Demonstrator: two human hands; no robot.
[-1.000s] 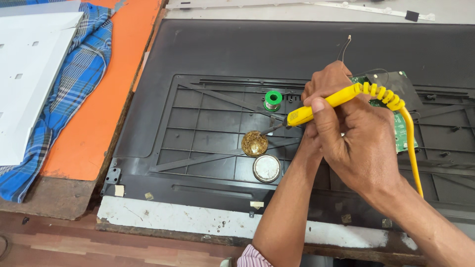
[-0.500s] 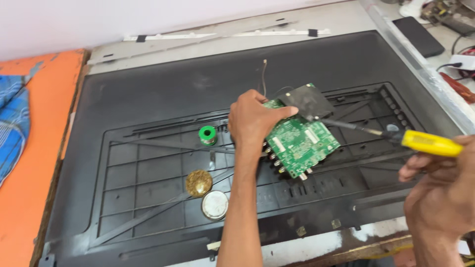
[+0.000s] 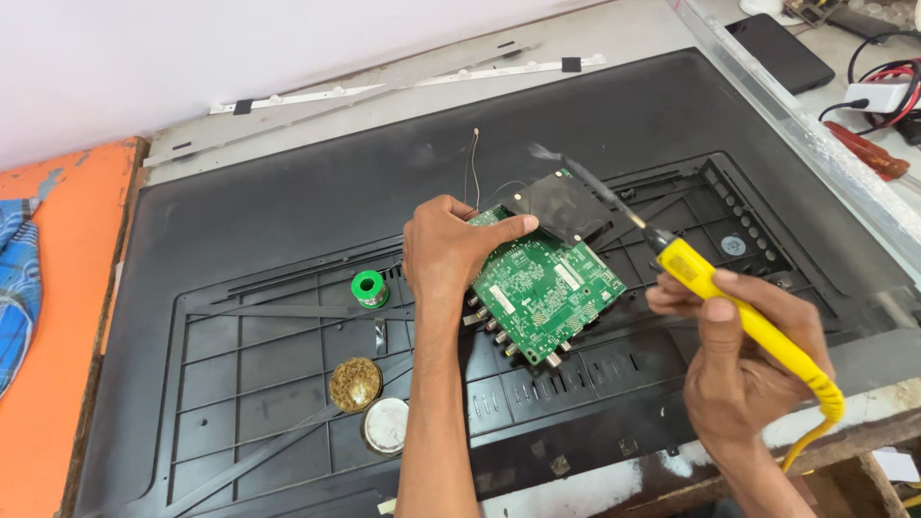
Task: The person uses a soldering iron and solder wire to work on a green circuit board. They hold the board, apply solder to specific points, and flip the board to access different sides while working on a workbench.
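Head view, the only one. Your left hand (image 3: 449,251) lies on the left edge of the green rectangular circuit board (image 3: 545,288), fingers curled over that edge and thumb stretched along the top, so it grips the board. The board lies tilted on the large black plastic back panel (image 3: 288,201) of a flat screen, near the panel's middle, with a row of metal connectors along its lower-left edge. A black square sheet (image 3: 561,203) covers the board's upper corner, and a thin wire (image 3: 472,163) rises from behind it.

Your right hand (image 3: 743,360) is closed around the yellow-handled soldering iron (image 3: 715,288), held like a pen. Its dark metal tip (image 3: 595,187) points up and left and hovers over the black sheet; whether it touches, you cannot tell, the tip is blurred. A yellow cord (image 3: 815,422) runs from the handle down past your wrist.

On the panel left of your left arm: a small green solder spool (image 3: 368,287), below it a round brass wool tip cleaner (image 3: 355,385), and just beside that a round white-lidded tin (image 3: 387,425).

The panel lies on a worktop (image 3: 595,489). An orange surface (image 3: 58,317) sits at far left with a blue checked cloth (image 3: 14,288) on it.
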